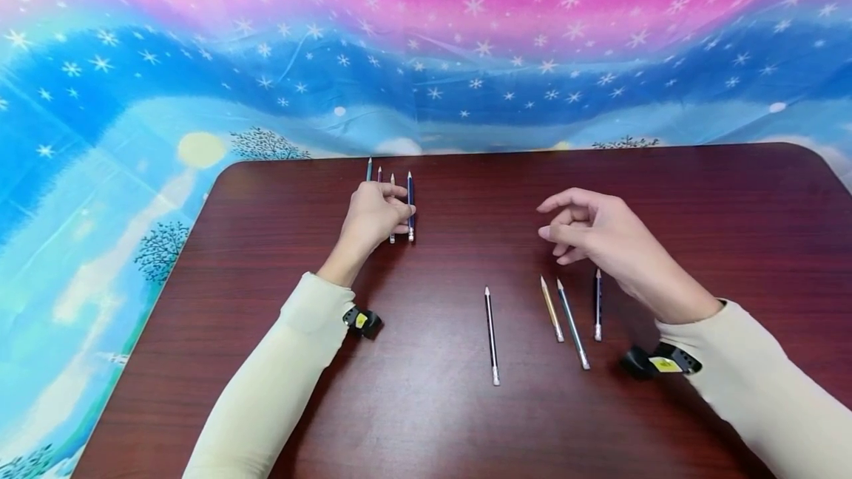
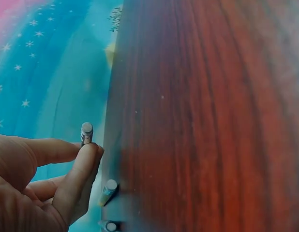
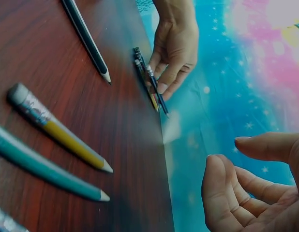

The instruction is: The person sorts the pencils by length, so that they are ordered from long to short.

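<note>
My left hand point(image 1: 373, 211) pinches a dark blue pencil point(image 1: 410, 192) between thumb and fingers, its tip toward the far edge of the table. In the left wrist view, the eraser end of that pencil point(image 2: 86, 130) sticks up between the fingertips. Beside and partly under this hand are a teal pencil point(image 1: 369, 168), a dark red pencil point(image 1: 380, 174) and a tan pencil point(image 1: 393, 238), partly hidden by it. Over the table at the right, my right hand point(image 1: 599, 231) hovers with relaxed, slightly bent fingers and nothing between them.
Nearer me lie a black-and-white pencil point(image 1: 491, 338), a yellow pencil point(image 1: 552, 309), a teal pencil point(image 1: 573, 324) and a dark pencil point(image 1: 597, 313), the last just below the right hand. Behind the dark wooden table point(image 1: 466, 242) hangs a snowflake-patterned cloth point(image 1: 426, 43).
</note>
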{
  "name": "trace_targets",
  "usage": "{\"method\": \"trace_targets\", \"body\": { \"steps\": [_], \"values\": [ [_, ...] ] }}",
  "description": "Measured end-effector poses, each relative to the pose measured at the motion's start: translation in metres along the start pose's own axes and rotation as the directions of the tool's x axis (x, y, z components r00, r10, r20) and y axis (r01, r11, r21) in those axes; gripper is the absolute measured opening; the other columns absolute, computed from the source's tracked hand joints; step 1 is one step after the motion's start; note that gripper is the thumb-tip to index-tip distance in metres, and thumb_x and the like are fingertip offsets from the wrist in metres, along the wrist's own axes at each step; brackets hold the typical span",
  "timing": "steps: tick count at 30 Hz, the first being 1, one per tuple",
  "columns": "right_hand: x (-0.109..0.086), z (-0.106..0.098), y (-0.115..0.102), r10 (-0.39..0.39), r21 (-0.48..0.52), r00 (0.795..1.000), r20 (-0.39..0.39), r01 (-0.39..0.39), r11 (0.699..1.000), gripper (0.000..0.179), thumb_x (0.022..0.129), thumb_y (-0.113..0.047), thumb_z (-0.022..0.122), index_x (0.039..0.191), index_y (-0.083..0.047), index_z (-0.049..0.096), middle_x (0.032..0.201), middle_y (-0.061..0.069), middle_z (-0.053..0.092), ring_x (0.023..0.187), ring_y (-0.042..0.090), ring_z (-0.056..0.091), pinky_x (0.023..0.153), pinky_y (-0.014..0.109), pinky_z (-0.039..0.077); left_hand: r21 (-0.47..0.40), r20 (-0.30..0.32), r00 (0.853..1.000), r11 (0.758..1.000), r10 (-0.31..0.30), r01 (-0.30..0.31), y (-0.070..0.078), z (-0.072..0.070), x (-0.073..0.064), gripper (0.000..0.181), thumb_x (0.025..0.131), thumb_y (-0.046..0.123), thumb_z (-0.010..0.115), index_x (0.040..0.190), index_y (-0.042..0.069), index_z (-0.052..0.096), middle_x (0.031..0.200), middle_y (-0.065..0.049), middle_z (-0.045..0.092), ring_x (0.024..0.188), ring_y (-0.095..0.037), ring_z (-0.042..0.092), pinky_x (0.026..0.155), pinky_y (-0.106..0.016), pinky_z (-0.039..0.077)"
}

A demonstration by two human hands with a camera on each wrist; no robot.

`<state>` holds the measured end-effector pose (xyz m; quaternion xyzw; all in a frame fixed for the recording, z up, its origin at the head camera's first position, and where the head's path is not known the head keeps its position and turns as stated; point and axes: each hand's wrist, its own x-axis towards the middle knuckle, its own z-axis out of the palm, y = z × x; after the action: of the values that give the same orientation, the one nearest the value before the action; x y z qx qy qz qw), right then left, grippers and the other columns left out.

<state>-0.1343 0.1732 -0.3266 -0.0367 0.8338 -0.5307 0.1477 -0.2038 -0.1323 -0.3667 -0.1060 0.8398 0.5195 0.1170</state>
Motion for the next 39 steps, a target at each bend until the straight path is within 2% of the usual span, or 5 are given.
{"method": "trace_targets", "body": {
  "steps": [8,16,23,27,39],
  "values": [
    [-0.01,-0.011,0.009,0.038,0.031,0.999,-0.012,-0.038,0.999,0.034,0.092,-0.02,0.07,0.122,-0.012,0.058,0.079,-0.008,0.068,0.068,0.016,0.066,0.067,0.034,0.061,0.048,-0.006,0.999,0.998,-0.034,0.034,0.003,0.006,0.009,0.032,0.089,0.006,0.07,0.12,0.003,0.067,0.103,-0.013,0.074,0.072,-0.014,0.073,0.064,-0.025,0.061],
    [-0.014,-0.016,0.014,0.012,0.068,1.0,-0.023,-0.011,0.998,0.027,0.093,-0.018,0.069,0.118,-0.015,0.059,0.079,-0.009,0.067,0.068,0.016,0.066,0.065,0.032,0.061,0.176,-0.013,1.0,0.984,0.002,0.0,0.006,0.008,0.008,0.031,0.089,0.009,0.071,0.12,0.002,0.068,0.117,-0.012,0.069,0.074,-0.015,0.074,0.062,-0.024,0.06],
    [-0.019,-0.019,0.021,0.006,0.058,0.999,-0.035,-0.004,0.998,0.024,0.094,-0.017,0.066,0.117,-0.016,0.06,0.082,-0.008,0.07,0.066,0.016,0.066,0.064,0.034,0.061,0.332,-0.032,0.999,0.943,-0.005,0.016,0.011,0.011,0.008,0.031,0.089,0.014,0.072,0.118,0.006,0.068,0.104,-0.009,0.072,0.064,-0.01,0.072,0.058,-0.023,0.059],
    [-0.021,-0.02,0.023,0.009,0.075,1.0,-0.03,-0.006,0.997,0.026,0.094,-0.017,0.067,0.118,-0.015,0.06,0.081,-0.006,0.068,0.067,0.017,0.066,0.065,0.033,0.061,0.391,-0.036,0.999,0.92,-0.003,0.017,0.013,0.012,0.008,0.034,0.089,0.016,0.073,0.12,0.007,0.068,0.102,-0.009,0.073,0.062,-0.009,0.071,0.056,-0.022,0.058],
    [-0.029,-0.024,0.034,-0.011,0.054,1.0,-0.014,0.012,0.998,0.031,0.094,-0.019,0.067,0.122,-0.01,0.058,0.085,0.002,0.068,0.069,0.021,0.067,0.065,0.033,0.061,0.493,-0.036,0.999,0.87,0.04,-0.017,0.017,0.013,0.004,0.036,0.088,0.018,0.075,0.121,0.006,0.066,0.091,-0.008,0.071,0.059,-0.011,0.069,0.053,-0.023,0.054]
  ]
}}
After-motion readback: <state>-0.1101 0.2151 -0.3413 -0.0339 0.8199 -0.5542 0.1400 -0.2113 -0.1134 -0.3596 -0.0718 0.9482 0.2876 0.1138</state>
